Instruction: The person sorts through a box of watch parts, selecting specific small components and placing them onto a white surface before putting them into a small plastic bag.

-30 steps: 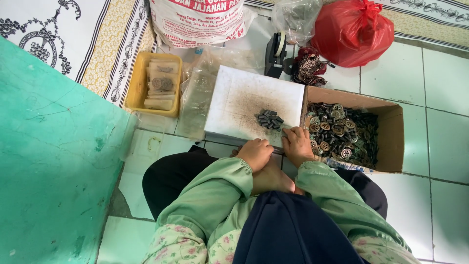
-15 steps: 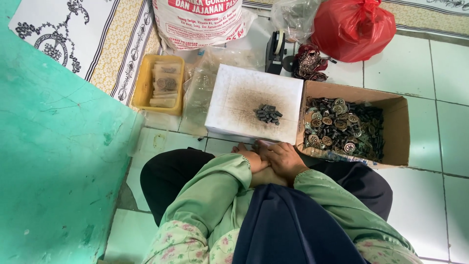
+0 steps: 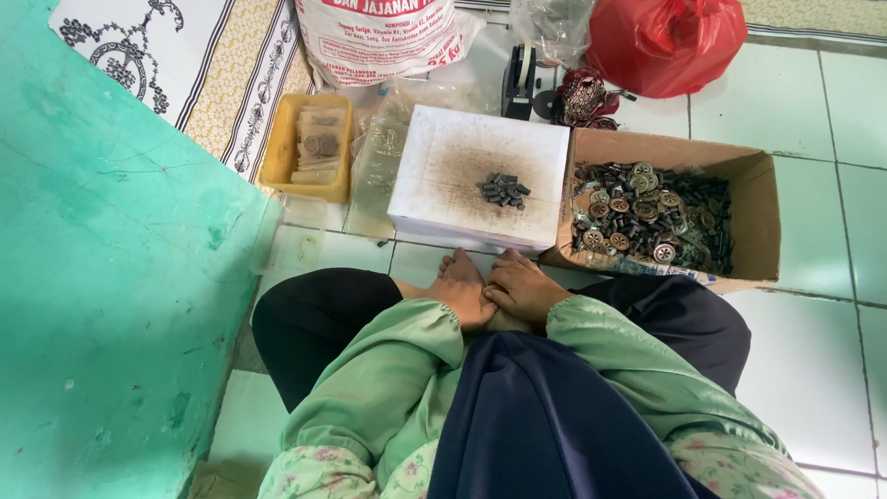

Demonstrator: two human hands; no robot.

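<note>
Small dark metal pieces (image 3: pixel 504 189): a loose heap in the middle of a white box lid (image 3: pixel 434 185), on a patch smudged grey-brown. The lid lies flat on the tiled floor (image 3: pixel 832 148), just ahead of the person's crossed legs.

Left hand (image 3: pixel 465 298): rests low in the lap, fingers curled loosely, touching the right hand; whether it holds anything cannot be told.

Right hand (image 3: pixel 522 288): lies beside and partly over the left, fingers bent and relaxed, nothing visible in them. Both hands sit near the lid's front edge, apart from the heap.

Cardboard box (image 3: pixel 758 217): open, touching the lid's right side, filled with round brass-coloured and dark metal parts (image 3: pixel 647 212).

Yellow plastic tray (image 3: pixel 282 152): left of the lid, holding flat packets with round parts on top.

Clear plastic bag (image 3: pixel 383 148): between tray and lid, lying flat.

Printed white sack (image 3: pixel 383 37): upright behind the tray and lid.

Black tape dispenser (image 3: pixel 519 83): behind the lid, with a cluster of dark reddish items (image 3: pixel 584 97) just beside it.

Red plastic bag (image 3: pixel 665 42): knotted, behind the cardboard box.

Green wall surface (image 3: pixel 102 277): fills the left side.

Patterned mat (image 3: pixel 185 46): upper left corner.
</note>
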